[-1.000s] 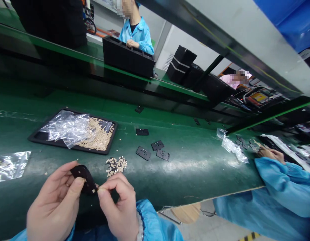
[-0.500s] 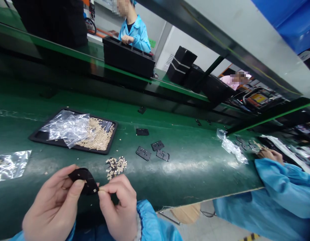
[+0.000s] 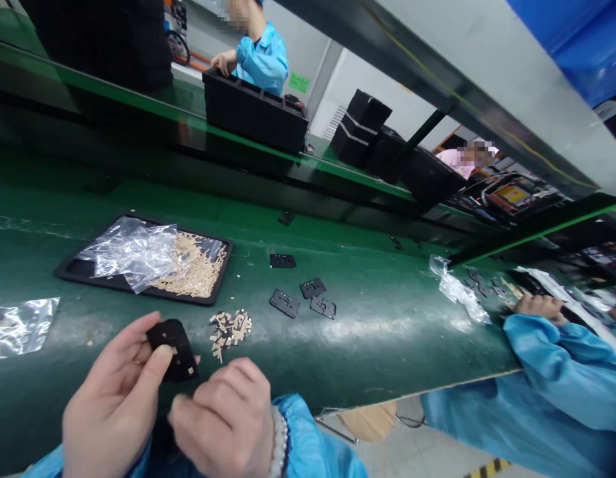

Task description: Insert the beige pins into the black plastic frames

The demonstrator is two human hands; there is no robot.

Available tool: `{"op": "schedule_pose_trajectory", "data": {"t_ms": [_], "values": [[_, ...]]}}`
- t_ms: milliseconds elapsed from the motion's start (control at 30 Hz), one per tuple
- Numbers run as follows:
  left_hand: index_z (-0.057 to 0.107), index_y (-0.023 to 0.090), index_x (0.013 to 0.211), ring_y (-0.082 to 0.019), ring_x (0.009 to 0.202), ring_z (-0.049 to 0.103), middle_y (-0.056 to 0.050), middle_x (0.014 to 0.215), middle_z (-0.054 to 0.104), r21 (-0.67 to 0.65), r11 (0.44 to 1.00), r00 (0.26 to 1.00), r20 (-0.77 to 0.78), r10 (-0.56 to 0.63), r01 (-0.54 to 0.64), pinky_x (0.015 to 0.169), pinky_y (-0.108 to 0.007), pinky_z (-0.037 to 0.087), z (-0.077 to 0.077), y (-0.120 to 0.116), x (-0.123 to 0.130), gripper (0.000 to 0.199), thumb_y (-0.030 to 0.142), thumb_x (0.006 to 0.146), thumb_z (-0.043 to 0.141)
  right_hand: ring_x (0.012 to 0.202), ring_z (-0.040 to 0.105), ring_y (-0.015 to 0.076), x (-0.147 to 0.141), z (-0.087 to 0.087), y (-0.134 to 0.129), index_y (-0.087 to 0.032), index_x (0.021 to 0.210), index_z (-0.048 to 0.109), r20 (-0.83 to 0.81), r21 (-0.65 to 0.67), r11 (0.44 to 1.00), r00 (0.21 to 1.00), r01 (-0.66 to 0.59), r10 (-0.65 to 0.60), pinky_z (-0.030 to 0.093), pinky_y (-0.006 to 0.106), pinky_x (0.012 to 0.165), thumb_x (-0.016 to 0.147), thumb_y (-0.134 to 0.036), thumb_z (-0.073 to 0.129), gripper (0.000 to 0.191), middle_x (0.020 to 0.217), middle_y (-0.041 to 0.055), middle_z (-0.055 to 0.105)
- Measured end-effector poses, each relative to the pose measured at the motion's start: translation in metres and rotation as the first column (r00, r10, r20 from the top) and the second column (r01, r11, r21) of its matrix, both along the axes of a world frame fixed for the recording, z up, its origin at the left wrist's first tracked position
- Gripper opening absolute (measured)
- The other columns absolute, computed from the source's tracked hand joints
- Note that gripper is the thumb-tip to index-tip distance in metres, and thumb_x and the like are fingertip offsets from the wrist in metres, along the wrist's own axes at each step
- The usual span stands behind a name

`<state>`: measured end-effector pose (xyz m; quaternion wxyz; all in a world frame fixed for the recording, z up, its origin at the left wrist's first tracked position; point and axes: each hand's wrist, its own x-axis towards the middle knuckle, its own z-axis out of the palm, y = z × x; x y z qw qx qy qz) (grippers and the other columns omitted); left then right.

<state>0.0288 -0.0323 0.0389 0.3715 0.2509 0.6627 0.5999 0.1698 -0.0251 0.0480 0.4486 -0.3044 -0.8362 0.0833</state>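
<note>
Green workbench (image 3: 387, 352) spreads before us, w/ other workers in bkgd. Small black plate (image 3: 182, 362) is up off the bench, near the pile of beige pieces (image 3: 230, 330), pinched betw. thumb & fingers of our L hand (image 3: 113, 398). Our R hand (image 3: 226, 415) is just beside it, fingers curled but blurred; can't tell if they grip anything. Plate looks thin & light, prob. stiff plastic, maybe slick; we'd hold it by the edges, off the tiny beige patch (image 3: 191, 370) at its corner. Farther out: loose black parts (image 3: 285, 303), black tray (image 3: 224, 275) w/ clear plastic bags (image 3: 139, 255), co-worker's sleeve (image 3: 547, 358). Plate's back is hidden; zip bag (image 3: 26, 328) at far L is cut off, contents unclear.
</note>
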Motion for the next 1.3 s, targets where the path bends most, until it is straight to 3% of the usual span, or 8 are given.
{"op": "schedule_pose_trajectory", "data": {"t_ms": [167,333,600,767,867,967,1133,1300], "values": [[0.079,0.028,0.107,-0.014,0.070,0.065,0.002,0.075,0.071,-0.034,0.999,0.910,0.414,-0.020,0.037,0.062,-0.015,0.057,0.027,0.018,0.001,0.074,0.049,0.040,0.099,0.079,0.069,0.0157,0.021,0.009,0.017,-0.024,0.107,0.072,-0.160,-0.244,0.969,0.987,-0.043,0.004,0.057,0.030,0.073,0.098,-0.017,0.056,0.020,0.088,0.0033,0.073],[0.082,0.027,0.099,-0.021,0.073,0.068,-0.002,0.071,0.071,-0.119,0.977,0.874,0.475,-0.102,0.179,0.053,-0.020,0.055,0.037,0.024,0.002,0.069,0.043,0.034,0.099,0.108,0.065,0.0191,0.027,0.010,0.039,-0.028,0.103,0.076,0.084,-0.075,0.993,0.992,-0.086,0.093,0.055,0.034,0.095,0.095,-0.011,0.060,0.025,0.117,0.0047,0.073],[0.081,0.026,0.105,-0.026,0.075,0.070,-0.013,0.108,0.077,-0.037,0.914,0.864,0.343,-0.368,0.404,0.053,-0.031,0.060,-0.004,0.020,-0.005,0.064,0.069,0.058,0.083,0.080,0.067,0.0164,0.016,0.002,0.031,-0.021,0.089,0.073,-0.288,-0.365,0.930,0.954,-0.032,-0.080,0.056,0.028,0.072,0.098,-0.024,0.060,0.017,0.084,0.0048,0.071],[0.080,0.029,0.070,-0.023,0.075,0.070,-0.006,0.079,0.077,-0.015,0.922,0.918,-0.081,-0.387,0.387,0.068,-0.022,0.058,-0.004,0.022,-0.004,0.042,0.068,0.055,0.084,0.055,0.056,0.0108,0.009,-0.005,0.027,-0.019,0.076,0.071,-0.516,-0.752,0.594,0.815,-0.284,-0.264,0.045,0.024,0.049,0.082,-0.037,0.077,0.020,0.074,0.0005,0.063],[0.077,0.030,0.065,-0.020,0.059,0.067,-0.002,0.061,0.072,-0.050,0.883,0.858,-0.219,-0.465,0.466,0.058,-0.021,0.055,0.006,0.024,-0.004,0.046,0.075,0.060,0.075,0.040,0.045,0.0056,0.010,-0.008,0.029,-0.018,0.075,0.070,-0.610,-0.792,0.266,0.722,-0.549,-0.325,0.036,0.019,0.039,0.070,-0.054,0.085,0.039,0.059,-0.0045,0.058],[0.075,0.029,0.063,-0.019,0.055,0.067,-0.002,0.060,0.071,-0.019,0.819,0.781,-0.290,-0.554,0.574,0.055,-0.020,0.053,0.012,0.026,-0.005,0.047,0.074,0.070,0.068,0.038,0.047,0.0058,0.013,-0.007,0.032,-0.018,0.070,0.067,-0.617,-0.759,0.060,0.687,-0.648,-0.384,0.039,0.017,0.036,0.056,-0.057,0.093,0.049,0.050,-0.0061,0.057],[0.072,0.028,0.064,-0.019,0.060,0.069,-0.001,0.063,0.071,-0.013,0.686,0.646,-0.328,-0.690,0.727,0.059,-0.021,0.054,0.014,0.028,-0.010,0.047,0.069,0.083,0.059,0.038,0.051,0.0068,0.019,-0.009,0.038,-0.016,0.064,0.064,-0.603,-0.723,-0.136,0.715,-0.677,-0.354,0.045,0.016,0.035,0.045,-0.053,0.098,0.054,0.049,-0.0053,0.060],[0.069,0.028,0.071,-0.015,0.066,0.068,0.003,0.070,0.069,-0.054,0.571,0.511,-0.383,-0.769,0.819,0.064,-0.020,0.053,0.006,0.025,-0.021,0.038,0.055,0.093,0.053,0.039,0.055,0.0080,0.025,-0.015,0.041,-0.015,0.063,0.065,-0.637,-0.705,-0.193,0.729,-0.682,-0.251,0.047,0.017,0.036,0.050,-0.049,0.098,0.050,0.049,-0.0031,0.063]]}}
